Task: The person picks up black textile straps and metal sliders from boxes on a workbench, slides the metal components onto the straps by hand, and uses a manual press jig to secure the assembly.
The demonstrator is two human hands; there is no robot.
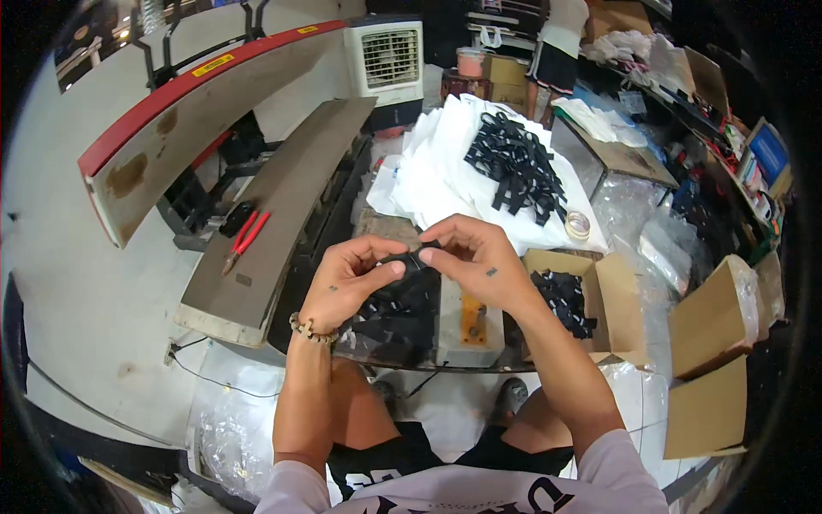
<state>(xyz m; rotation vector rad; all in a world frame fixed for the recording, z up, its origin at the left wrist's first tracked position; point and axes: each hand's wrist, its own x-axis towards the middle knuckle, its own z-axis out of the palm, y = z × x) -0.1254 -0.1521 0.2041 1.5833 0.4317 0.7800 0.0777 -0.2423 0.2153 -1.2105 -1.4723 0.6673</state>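
Before my chest, both hands pinch a short black strap point(414, 259) between thumbs and fingertips. My left hand point(353, 278) is closed on one end of it, and a beaded bracelet point(313, 330) circles that wrist. My right hand point(475, 261) grips the other end. Under my hands, more black straps point(390, 313) lie on the work surface. Beside them sits a grey metal block with an orange plate point(473, 321). Beyond my right hand, a heap of black straps point(518, 163) rests on white fabric sheets point(437, 163).
An open cardboard box point(618, 308) at my right holds more black straps. A tape roll point(577, 225) lies on the white sheets. Red-handled pliers point(247, 242) rest on the long bench point(291, 188) at left. An air cooler point(390, 64) and another person point(561, 43) are farther back.
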